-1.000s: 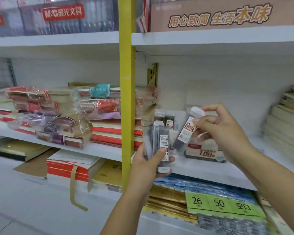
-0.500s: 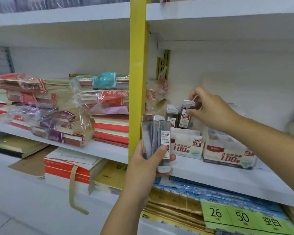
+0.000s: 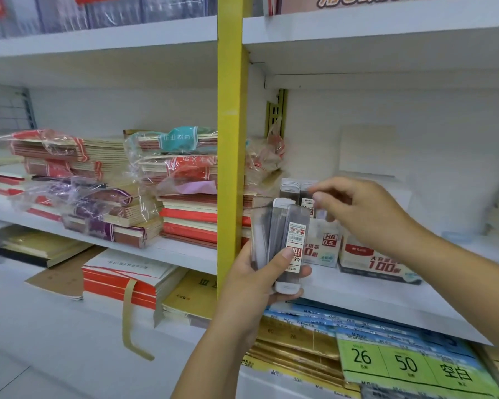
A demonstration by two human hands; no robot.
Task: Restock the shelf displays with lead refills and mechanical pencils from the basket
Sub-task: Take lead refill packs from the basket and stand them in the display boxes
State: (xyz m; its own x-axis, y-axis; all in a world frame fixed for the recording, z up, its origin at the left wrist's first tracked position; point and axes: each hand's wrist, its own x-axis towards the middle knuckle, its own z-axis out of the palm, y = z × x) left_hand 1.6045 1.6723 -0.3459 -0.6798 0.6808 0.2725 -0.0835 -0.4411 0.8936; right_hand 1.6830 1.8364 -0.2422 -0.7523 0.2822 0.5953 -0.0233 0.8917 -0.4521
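Note:
My left hand (image 3: 251, 280) grips a fanned bunch of dark, clear lead refill cases (image 3: 283, 234) with white caps and red-and-white labels, held upright in front of the yellow post. Behind them a white display box marked HB 0.5 (image 3: 324, 249) stands on the white shelf (image 3: 386, 300), with two refill cases (image 3: 290, 191) upright in its back. My right hand (image 3: 366, 214) hovers over that box with its blurred fingertips loosely curled beside the cases' tops; nothing shows between the fingers. No mechanical pencils or basket are in view.
A second display box marked 100 (image 3: 372, 263) sits right of the first. A yellow upright post (image 3: 231, 139) divides the shelving. Wrapped notebook stacks (image 3: 185, 180) fill the left bay. Green price cards (image 3: 409, 364) and paper packs lie on the shelf below.
My right hand carried one refill case to the HB 0.5 box, set it upright at the back and has drawn away without it. My left hand stayed put with its bunch.

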